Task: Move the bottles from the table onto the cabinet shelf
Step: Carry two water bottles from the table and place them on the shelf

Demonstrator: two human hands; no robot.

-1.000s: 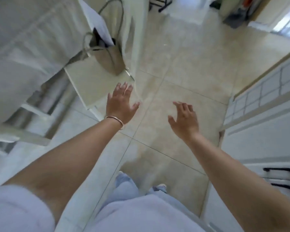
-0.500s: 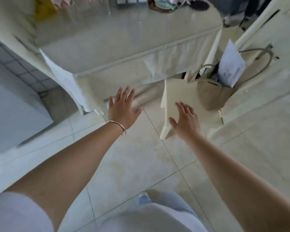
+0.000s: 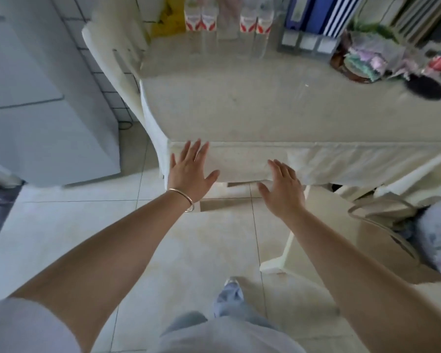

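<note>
Pale floor tiles (image 3: 61,225) lie under the person, and the surface (image 3: 239,103) with its cream cloth stands just ahead. Four clear bottles (image 3: 229,19) with red-and-white labels stand in a row at the far edge of the surface, well apart from both hands. Left hand (image 3: 189,174), with a bracelet (image 3: 182,198) at the wrist, has a released grip, its fingers straight. Right hand (image 3: 284,189) is also released and grasps nothing. Both hands are near the front edge of the cloth.
</note>
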